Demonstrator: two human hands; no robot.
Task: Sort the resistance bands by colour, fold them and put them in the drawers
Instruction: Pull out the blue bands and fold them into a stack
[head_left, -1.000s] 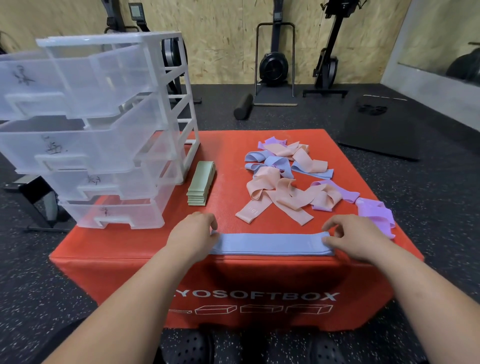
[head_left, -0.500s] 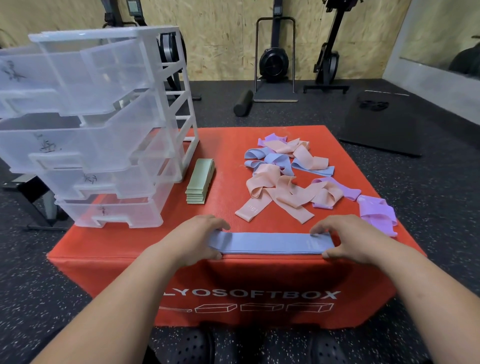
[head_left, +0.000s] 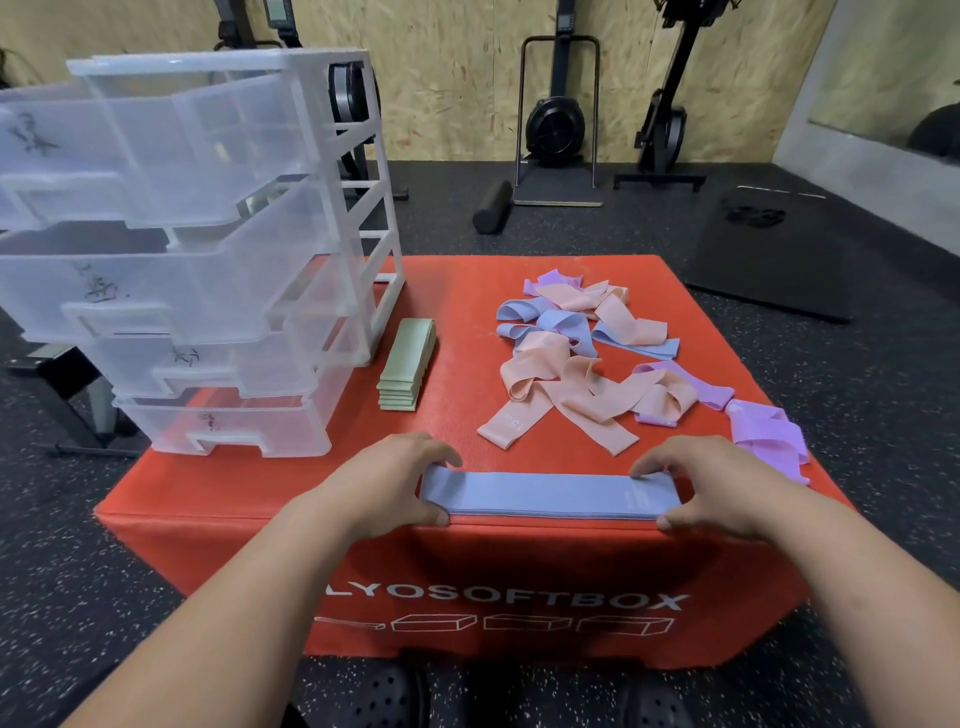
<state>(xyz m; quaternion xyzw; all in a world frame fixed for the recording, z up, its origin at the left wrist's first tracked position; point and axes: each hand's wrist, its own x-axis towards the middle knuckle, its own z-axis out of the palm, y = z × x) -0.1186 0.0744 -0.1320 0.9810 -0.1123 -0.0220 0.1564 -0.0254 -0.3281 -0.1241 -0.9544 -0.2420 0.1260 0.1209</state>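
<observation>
The blue fabric band (head_left: 545, 493) lies flat, rectangular.

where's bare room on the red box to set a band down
Bare: the lane on the red soft box between the folded green band stack and the loose peach, blue and purple band pile; the near-left corner by the clear plastic drawer unit. Crowded: right half, near edge.

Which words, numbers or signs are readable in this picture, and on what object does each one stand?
"LYOSOFTBOX", white, on the front of the red soft box; its start may be hidden.
Four white box outlines below it.
"15" on the near end of a pink resistance band.
Handwritten marks on the four drawer fronts: not readable.
Faint print on the near blue resistance band: too faint to read.
</observation>
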